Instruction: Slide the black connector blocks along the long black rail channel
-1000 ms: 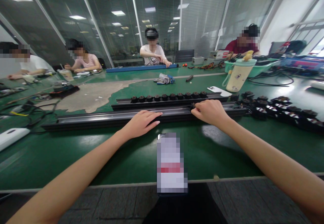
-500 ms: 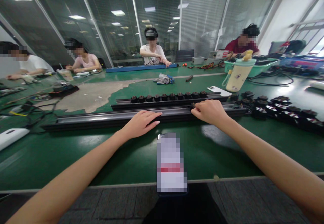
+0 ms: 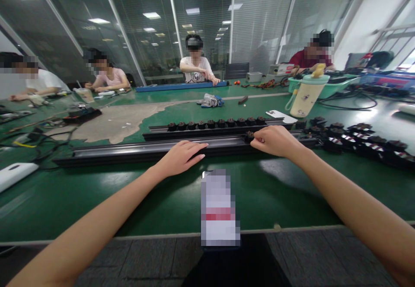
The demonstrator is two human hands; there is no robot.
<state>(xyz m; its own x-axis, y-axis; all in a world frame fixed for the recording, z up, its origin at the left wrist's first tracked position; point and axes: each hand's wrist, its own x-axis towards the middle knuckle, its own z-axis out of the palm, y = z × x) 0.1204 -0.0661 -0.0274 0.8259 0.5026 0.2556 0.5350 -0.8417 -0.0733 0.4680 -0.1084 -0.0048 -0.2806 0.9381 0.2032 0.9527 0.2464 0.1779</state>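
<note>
A long black track rail point(image 3: 106, 151) with a shiny metal channel lies across the table in front of me. My left hand point(image 3: 181, 157) rests flat on its near edge, fingers stretched out, holding nothing. Farther right, my right hand point(image 3: 275, 141) is closed, its curled fingers against a small black round part point(image 3: 249, 137) in the channel. The fingertips are partly hidden behind the knuckles. Just behind lies a second black rail point(image 3: 155, 136), where a row of several similar black parts point(image 3: 211, 124) stands upright.
Several more black parts point(image 3: 363, 138) are heaped at the right. A white phone point(image 3: 279, 116) and a cream tumbler point(image 3: 307, 99) stand behind. Another phone point(image 3: 218, 209) lies near the table's front edge. Gloves point(image 3: 211, 101), cables point(image 3: 35, 142) and co-workers point(image 3: 196, 66) are around the table.
My right hand has shifted slightly right, so more of the small black part shows beside its fingers. The left hand has stayed in place on the rail.
</note>
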